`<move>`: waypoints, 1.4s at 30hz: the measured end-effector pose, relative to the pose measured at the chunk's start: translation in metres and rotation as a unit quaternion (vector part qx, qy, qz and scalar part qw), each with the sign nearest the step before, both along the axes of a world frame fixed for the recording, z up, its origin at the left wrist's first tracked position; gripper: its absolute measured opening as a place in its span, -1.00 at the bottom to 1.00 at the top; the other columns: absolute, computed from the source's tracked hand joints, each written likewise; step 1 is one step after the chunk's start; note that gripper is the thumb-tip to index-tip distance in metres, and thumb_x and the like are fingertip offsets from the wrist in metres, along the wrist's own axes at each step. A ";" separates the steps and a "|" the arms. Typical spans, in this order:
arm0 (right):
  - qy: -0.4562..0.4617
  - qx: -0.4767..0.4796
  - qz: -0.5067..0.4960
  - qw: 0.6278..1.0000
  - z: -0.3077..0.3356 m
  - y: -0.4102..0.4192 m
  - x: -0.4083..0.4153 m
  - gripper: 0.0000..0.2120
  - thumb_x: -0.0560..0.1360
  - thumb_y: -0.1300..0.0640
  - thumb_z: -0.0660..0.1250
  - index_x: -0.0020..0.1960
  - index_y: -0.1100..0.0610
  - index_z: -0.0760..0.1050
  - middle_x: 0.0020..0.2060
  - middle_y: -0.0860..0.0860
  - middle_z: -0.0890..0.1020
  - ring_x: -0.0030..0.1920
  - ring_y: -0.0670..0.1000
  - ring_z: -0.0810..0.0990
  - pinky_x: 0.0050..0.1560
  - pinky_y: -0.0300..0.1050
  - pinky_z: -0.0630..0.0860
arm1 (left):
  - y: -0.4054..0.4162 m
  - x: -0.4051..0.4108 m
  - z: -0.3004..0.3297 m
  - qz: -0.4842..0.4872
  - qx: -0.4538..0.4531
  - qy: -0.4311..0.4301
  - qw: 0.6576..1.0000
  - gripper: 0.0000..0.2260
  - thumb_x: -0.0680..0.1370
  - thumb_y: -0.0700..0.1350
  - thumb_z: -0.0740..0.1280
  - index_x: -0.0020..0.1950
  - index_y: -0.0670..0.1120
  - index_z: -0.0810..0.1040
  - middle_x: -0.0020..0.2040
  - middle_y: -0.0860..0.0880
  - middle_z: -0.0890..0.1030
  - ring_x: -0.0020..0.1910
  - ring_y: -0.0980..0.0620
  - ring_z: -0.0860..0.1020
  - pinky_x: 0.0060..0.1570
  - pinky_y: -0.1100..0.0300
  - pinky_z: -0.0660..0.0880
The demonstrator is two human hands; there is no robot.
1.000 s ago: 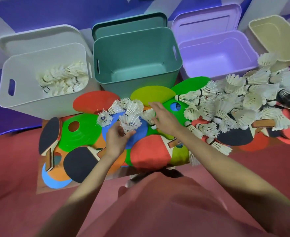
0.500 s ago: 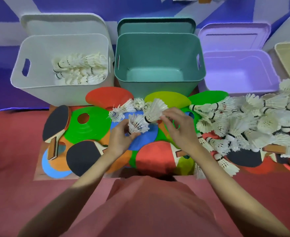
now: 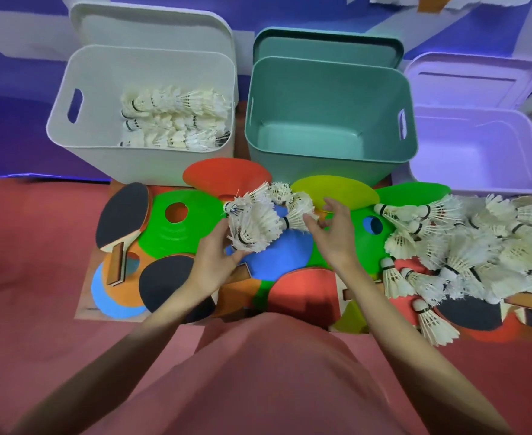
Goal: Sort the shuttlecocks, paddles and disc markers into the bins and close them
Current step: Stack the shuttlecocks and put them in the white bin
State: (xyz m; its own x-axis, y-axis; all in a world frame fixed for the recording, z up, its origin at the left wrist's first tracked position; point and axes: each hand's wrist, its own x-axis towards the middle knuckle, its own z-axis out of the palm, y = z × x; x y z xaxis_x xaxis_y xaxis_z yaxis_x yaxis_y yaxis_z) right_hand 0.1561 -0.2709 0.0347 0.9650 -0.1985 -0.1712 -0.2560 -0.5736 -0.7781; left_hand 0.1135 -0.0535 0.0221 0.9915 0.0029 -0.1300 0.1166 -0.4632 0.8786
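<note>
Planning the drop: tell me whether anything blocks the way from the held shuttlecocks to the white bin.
Nothing visible does. The left hand holds the shuttlecock bunch just in front of the white bin, whose lid is up; only its near wall must be cleared.

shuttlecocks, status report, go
Left hand grips a bunch of white feather shuttlecocks; right hand open beside it. White plastic bin part-filled. Nothing blocking.

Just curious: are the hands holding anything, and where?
The left hand grips a stacked bunch of white feather shuttlecocks from beneath its near end; the right hand holds nothing.
</note>
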 end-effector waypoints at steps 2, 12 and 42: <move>0.078 0.039 -0.015 0.996 -0.013 0.003 0.008 -0.66 0.43 0.18 0.46 0.13 0.33 0.51 -0.15 0.05 0.57 -0.24 0.02 0.54 -0.08 -0.04 0.46 | 0.005 -0.002 -0.004 -0.003 0.004 0.005 1.000 -0.55 0.41 -0.14 0.52 0.25 -0.09 0.50 0.08 0.11 0.62 0.05 0.14 0.59 0.07 0.10 0.54; -0.269 0.052 0.030 0.961 0.047 0.011 -0.018 -0.93 0.48 0.36 0.34 -0.08 0.27 0.58 -0.21 0.03 0.61 -0.28 -0.12 0.51 -0.23 -0.37 0.41 | 0.013 0.007 -0.014 0.001 0.048 0.017 0.999 -0.64 0.41 -0.22 0.48 0.17 -0.15 0.52 0.00 -0.06 0.67 -0.03 -0.06 0.63 -0.07 -0.01 0.55; -0.078 -0.297 0.059 0.950 -0.017 0.012 0.033 -0.83 0.46 0.10 0.30 -0.13 0.20 0.58 -0.07 0.11 0.56 -0.19 0.21 0.59 -0.34 -0.09 0.39 | 0.027 0.001 -0.010 0.028 -0.021 0.041 0.999 -0.57 0.40 -0.12 0.47 0.24 -0.10 0.49 0.08 0.02 0.64 0.05 0.04 0.61 0.05 -0.09 0.55</move>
State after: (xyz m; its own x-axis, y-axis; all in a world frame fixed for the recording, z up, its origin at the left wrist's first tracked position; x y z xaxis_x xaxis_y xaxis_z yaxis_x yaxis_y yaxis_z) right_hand 0.1889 -0.2587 0.0177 0.9909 -0.1050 0.0841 -0.0717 -0.9410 -0.3306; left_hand 0.1140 -0.0263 0.0124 0.9762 0.0505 -0.2110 0.2126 -0.4162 0.8841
